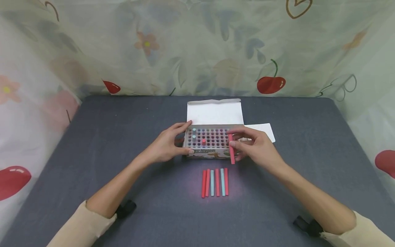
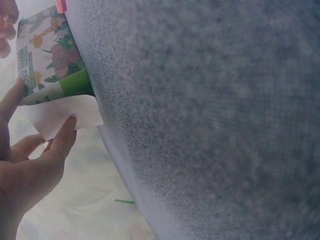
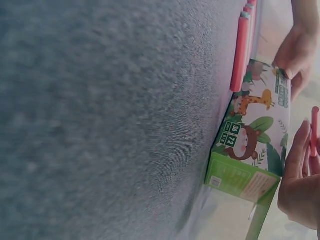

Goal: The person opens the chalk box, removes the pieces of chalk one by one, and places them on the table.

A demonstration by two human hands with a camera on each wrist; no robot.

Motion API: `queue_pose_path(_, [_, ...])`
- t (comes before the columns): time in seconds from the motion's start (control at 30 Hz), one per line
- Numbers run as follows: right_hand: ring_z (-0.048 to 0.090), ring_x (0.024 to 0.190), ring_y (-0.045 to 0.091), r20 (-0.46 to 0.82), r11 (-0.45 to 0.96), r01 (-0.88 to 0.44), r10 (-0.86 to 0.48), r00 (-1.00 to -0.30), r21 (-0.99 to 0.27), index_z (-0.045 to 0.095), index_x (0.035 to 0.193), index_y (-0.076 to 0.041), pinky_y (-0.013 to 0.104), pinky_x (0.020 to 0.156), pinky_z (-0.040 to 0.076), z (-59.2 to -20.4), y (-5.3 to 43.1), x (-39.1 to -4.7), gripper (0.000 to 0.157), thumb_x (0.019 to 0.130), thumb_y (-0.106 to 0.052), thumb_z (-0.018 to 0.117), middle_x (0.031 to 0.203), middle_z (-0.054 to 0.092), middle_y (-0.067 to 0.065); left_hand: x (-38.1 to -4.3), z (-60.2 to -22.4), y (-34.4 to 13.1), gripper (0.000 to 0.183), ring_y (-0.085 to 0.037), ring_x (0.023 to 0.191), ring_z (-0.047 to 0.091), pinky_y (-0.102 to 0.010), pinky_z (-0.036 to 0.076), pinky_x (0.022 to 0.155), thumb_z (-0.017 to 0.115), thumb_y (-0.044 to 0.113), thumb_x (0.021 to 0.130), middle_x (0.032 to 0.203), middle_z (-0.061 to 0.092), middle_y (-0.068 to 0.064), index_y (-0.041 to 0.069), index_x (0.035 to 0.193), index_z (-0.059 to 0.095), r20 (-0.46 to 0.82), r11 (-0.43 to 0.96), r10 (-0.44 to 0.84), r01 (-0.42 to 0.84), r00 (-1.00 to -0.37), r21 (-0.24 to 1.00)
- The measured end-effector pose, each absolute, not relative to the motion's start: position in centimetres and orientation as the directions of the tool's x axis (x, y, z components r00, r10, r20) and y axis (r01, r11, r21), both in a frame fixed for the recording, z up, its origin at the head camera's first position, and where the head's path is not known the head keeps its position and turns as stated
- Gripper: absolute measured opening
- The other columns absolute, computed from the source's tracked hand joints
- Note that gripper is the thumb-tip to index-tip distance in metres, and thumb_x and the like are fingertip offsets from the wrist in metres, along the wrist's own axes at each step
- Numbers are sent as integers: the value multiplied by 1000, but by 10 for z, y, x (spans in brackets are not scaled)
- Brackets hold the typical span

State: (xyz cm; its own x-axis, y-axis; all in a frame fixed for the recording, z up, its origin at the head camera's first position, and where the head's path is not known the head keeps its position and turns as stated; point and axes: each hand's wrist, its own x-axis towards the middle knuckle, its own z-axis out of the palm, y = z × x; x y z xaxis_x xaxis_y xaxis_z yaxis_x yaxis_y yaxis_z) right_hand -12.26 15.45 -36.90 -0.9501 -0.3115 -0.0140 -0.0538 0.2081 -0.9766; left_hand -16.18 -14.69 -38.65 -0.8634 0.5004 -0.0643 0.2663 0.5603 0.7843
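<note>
A pink chalk stick (image 1: 231, 151) is pinched upright between the thumb and fingers of my right hand (image 1: 257, 144), at the right front corner of the chalk box (image 1: 213, 153). My left hand (image 1: 165, 145) grips the box's left end, thumb at the front corner and a finger at the back. Inside the box is a tray of round holes (image 1: 213, 137). Two pale blue chalk ends and one pink chalk end (image 1: 204, 141) show above it at the left. In front of the box, several red, pink and pale blue chalk sticks (image 1: 217, 182) lie side by side.
The white lid (image 1: 215, 113) stands raised behind the box, and a white side flap (image 1: 260, 129) sticks out to the right. Dark grey cloth (image 1: 154, 212) covers the table. A patterned curtain (image 1: 197, 48) hangs along its back edge.
</note>
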Motion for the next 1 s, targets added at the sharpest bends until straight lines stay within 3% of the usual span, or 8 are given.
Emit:
queue_pose_path(0.3, [70, 76, 37, -64, 267, -24, -315, -947, -963, 63, 126, -2, 44, 64, 63, -374, 163, -110, 39, 91, -13, 74, 103, 67, 19, -163, -386, -146, 94, -38, 129, 52, -40, 53, 101, 81, 16, 85, 157, 28, -15, 20, 159, 24, -64, 557, 509, 271, -858, 785])
queue_pose_path(0.63, [70, 66, 29, -150, 278, 50, -355, -923, -959, 65, 123, -1, 48, 63, 63, -383, 166, -98, 38, 88, -11, 77, 106, 65, 22, -163, -389, -147, 94, -36, 129, 53, -39, 52, 102, 81, 16, 85, 156, 29, -14, 20, 159, 24, -61, 552, 512, 274, -857, 788])
queue_pose_path(0.8, [70, 68, 27, -175, 262, 76, -378, -909, -962, 64, 124, 3, 48, 62, 62, -386, 165, -94, 38, 89, -7, 75, 109, 66, 27, -162, -389, -148, 94, -36, 129, 53, -39, 52, 102, 81, 16, 85, 157, 28, -14, 20, 159, 24, -59, 549, 510, 273, -858, 790])
queue_pose_path(1.0, [71, 72, 26, -232, 268, 138, -361, -903, -953, 63, 123, 4, 47, 60, 63, -398, 165, -93, 38, 89, -9, 75, 104, 69, 24, -161, -388, -149, 93, -36, 131, 51, -39, 52, 102, 81, 17, 85, 158, 27, -13, 20, 159, 24, -61, 549, 510, 270, -858, 791])
